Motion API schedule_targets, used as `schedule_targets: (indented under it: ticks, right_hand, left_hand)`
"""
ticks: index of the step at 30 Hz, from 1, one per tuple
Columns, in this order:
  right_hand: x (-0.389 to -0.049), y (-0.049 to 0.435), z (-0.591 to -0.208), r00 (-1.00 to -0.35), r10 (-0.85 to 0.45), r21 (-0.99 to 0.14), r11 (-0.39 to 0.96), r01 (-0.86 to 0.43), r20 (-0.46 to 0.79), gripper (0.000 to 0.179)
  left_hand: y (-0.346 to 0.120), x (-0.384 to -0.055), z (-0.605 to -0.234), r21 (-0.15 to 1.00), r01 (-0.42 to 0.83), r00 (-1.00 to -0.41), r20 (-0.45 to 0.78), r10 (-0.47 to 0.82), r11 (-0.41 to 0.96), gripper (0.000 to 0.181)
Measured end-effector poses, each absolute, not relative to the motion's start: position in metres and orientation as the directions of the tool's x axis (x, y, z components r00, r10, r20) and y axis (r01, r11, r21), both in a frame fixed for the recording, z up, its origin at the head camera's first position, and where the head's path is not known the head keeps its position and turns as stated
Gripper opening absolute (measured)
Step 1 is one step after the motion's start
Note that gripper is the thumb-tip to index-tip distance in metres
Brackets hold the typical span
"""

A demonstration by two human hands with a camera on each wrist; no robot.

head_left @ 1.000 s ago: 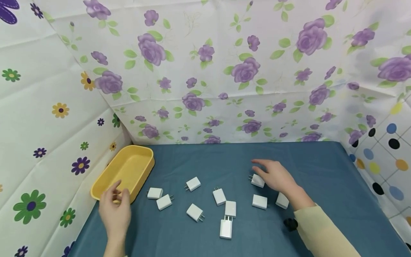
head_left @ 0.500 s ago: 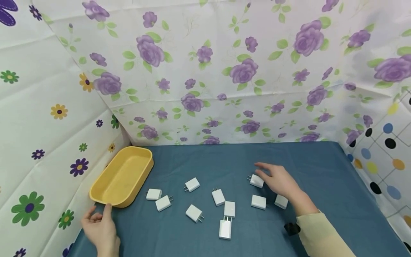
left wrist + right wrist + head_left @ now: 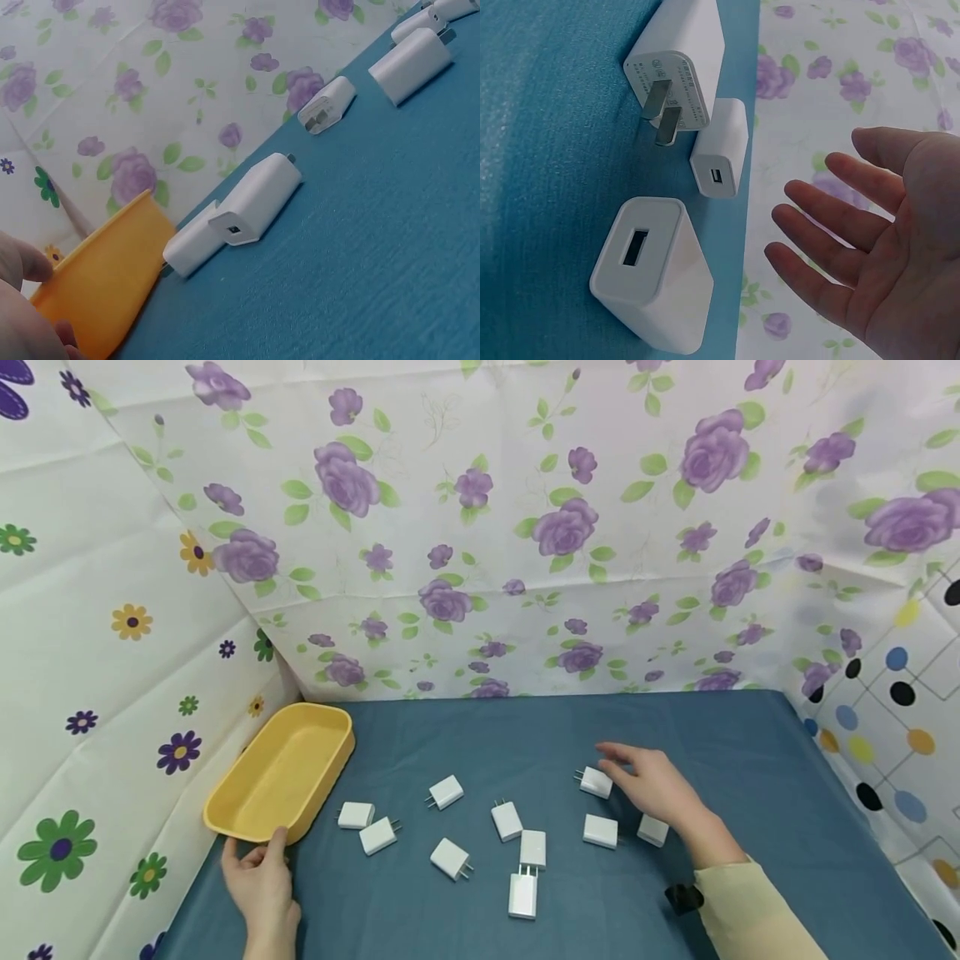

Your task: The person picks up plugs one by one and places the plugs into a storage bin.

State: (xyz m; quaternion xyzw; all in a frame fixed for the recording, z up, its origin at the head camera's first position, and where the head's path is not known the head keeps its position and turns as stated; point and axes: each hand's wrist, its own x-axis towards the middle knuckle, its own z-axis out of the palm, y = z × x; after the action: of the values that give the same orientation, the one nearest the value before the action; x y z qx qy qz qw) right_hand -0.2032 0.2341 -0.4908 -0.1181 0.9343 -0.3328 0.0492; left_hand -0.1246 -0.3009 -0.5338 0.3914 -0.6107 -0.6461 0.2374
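Note:
White plug-in chargers (image 3: pixel 597 782) with two metal prongs lie scattered on the blue cloth. At the left stands a yellow plastic tray (image 3: pixel 279 768) with nothing in it. My left hand (image 3: pixel 258 881) grips the tray's near end, thumb and fingertips at its rim. In the left wrist view, that hand's fingertips show against the outer wall of the tray (image 3: pixel 112 285). My right hand (image 3: pixel 652 785) hovers over the chargers at the right, fingers apart and holding nothing. The right wrist view shows its loosely bent fingers beside several chargers (image 3: pixel 656 274).
Floral sheeting (image 3: pixel 442 527) rises behind the blue cloth (image 3: pixel 420 927). White sheeting with flowers (image 3: pixel 90 677) closes the left side, next to the tray. Dotted sheeting (image 3: pixel 911 760) borders the right. A dark object (image 3: pixel 683 898) sits at the right wrist.
My left hand has come down from above the tray to its near end and then slid a little right along it. My right hand has dipped slightly. Tray and chargers stay in place.

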Motion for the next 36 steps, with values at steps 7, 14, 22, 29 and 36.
schedule_targets:
  ticks: [7, 14, 22, 29, 36]
  right_hand:
    - [-0.201, 0.232, -0.492, -0.966, -0.259, -0.645, 0.738, -0.2, 0.003, 0.048]
    - [-0.202, 0.228, -0.493, -0.964, -0.262, -0.671, 0.708, -0.219, 0.039, 0.046]
    - [-0.201, 0.224, -0.493, -0.966, -0.249, -0.676, 0.7, -0.231, 0.072, 0.043]
    - [-0.2, 0.221, -0.495, -0.967, -0.241, -0.678, 0.698, -0.229, 0.08, 0.042]
    - [-0.198, 0.217, -0.503, -0.963, -0.262, -0.695, 0.68, -0.233, 0.066, 0.042]
  left_hand:
    - [-0.305, -0.131, -0.532, 0.964, -0.094, -0.58, -0.255, -0.774, -0.247, 0.087]
    - [-0.303, -0.14, -0.526, 0.968, -0.06, -0.592, -0.231, -0.772, -0.243, 0.076]
    - [-0.295, -0.15, -0.528, 0.992, -0.056, -0.691, -0.118, -0.713, -0.11, 0.068]
    - [-0.284, -0.164, -0.527, 0.997, -0.072, -0.757, -0.056, -0.652, -0.003, 0.053]
    - [-0.275, -0.177, -0.521, 0.98, -0.162, -0.841, -0.073, -0.536, 0.12, 0.063]
